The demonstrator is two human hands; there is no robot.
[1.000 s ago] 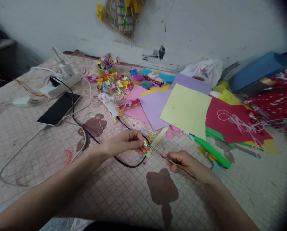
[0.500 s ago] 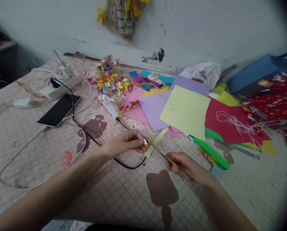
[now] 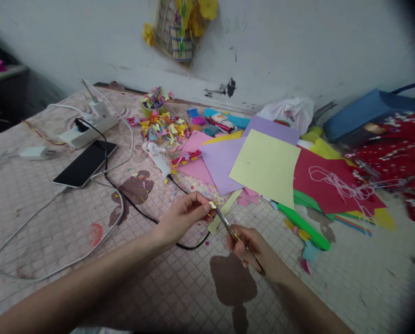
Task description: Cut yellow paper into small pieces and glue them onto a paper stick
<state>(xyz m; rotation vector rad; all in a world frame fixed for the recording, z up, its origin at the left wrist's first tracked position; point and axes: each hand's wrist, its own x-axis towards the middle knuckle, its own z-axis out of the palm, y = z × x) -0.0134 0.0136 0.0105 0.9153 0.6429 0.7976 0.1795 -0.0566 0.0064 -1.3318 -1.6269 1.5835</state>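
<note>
One pair of scissors, gripped by the right hand, slants forward-left. Beside its tips, the left hand pinches a paper piece.

Table, patterned cover. Around the dial I logged, remotely: phone at nine; power strip at ten; bowl and paper cutout heap at eleven; coloured sheets at two; long green item at three; pale yellow strip near centre.

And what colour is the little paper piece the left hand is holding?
The little paper piece in the left hand is pale yellow; head view shows it best.
</note>
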